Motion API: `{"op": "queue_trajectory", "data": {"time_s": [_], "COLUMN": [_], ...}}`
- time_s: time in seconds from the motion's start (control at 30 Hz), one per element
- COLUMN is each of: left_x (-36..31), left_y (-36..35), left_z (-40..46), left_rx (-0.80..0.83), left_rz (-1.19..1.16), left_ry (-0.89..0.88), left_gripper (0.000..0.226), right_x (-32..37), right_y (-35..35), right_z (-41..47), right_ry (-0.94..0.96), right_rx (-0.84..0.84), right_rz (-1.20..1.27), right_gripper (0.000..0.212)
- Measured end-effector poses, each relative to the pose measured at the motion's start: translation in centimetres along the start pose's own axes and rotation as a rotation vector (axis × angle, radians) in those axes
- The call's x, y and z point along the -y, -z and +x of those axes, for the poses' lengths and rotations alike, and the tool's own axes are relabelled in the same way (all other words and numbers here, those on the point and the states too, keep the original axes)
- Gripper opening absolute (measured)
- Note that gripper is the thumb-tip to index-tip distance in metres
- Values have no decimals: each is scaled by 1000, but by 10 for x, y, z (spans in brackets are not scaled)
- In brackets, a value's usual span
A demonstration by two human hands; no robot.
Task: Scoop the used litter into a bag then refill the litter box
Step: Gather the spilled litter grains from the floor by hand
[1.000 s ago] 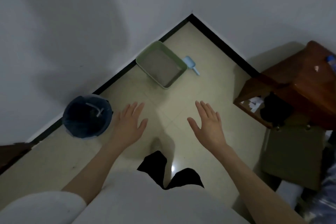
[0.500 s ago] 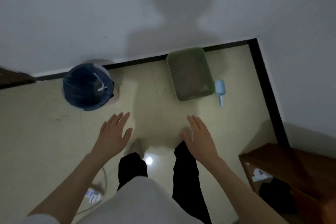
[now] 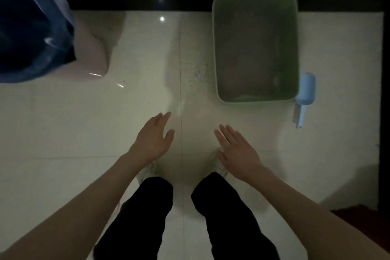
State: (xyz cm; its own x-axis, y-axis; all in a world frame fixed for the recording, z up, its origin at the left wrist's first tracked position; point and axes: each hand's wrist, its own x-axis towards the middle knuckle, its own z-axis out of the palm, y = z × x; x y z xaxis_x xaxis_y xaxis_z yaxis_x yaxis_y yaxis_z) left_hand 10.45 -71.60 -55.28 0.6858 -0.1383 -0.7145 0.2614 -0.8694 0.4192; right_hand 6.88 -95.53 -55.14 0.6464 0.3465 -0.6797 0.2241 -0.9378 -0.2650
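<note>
A green litter box (image 3: 217, 48) with grey litter inside stands on the tiled floor against the wall, ahead and to the right. A light blue scoop (image 3: 306, 93) lies on the floor along its right side, handle toward me. A bin lined with a blue bag (image 3: 31, 27) stands at the upper left. My left hand (image 3: 153, 139) and my right hand (image 3: 237, 149) hover flat over the floor in front of my feet, fingers straight, holding nothing. Both are well short of the box.
A black skirting strip (image 3: 137, 3) runs along the white wall and down the right side. Scattered litter grains (image 3: 196, 74) dot the tiles left of the box. A dark wooden piece of furniture (image 3: 363, 217) shows at the lower right corner.
I have stepped closer: the litter box, scoop and bin now look much larger and nearer. Both hands stay flat and empty in front of me.
</note>
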Motion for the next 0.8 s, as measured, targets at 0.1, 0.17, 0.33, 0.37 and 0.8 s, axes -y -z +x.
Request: {"op": "queue_trajectory", "data": {"time_s": [0.1,0.17,0.33,0.37,0.8], "left_x": [43,74,144,152,158], "left_y": [-51,-79,-124,-127,-103], "left_z": [52,80,142,155,276], "left_rx": [119,212,130,103,-278], "left_rz": [354,586,813,827,839], "left_ry": [-94,-166,-510,-542,-728], "left_gripper": [61,64,64,64,58], "right_x": [-16,-22,-35,-40,-71], "right_y": [-57,-89,-160,-168,-170], "right_z": [63,99,167,178,276], "right_ry": [75,165,357,385,519], "right_rx": [60,108,84,84,-355], "right_rz": [-88,-158,-231,-243,-373], "right_gripper": [60,62,63,65,62]}}
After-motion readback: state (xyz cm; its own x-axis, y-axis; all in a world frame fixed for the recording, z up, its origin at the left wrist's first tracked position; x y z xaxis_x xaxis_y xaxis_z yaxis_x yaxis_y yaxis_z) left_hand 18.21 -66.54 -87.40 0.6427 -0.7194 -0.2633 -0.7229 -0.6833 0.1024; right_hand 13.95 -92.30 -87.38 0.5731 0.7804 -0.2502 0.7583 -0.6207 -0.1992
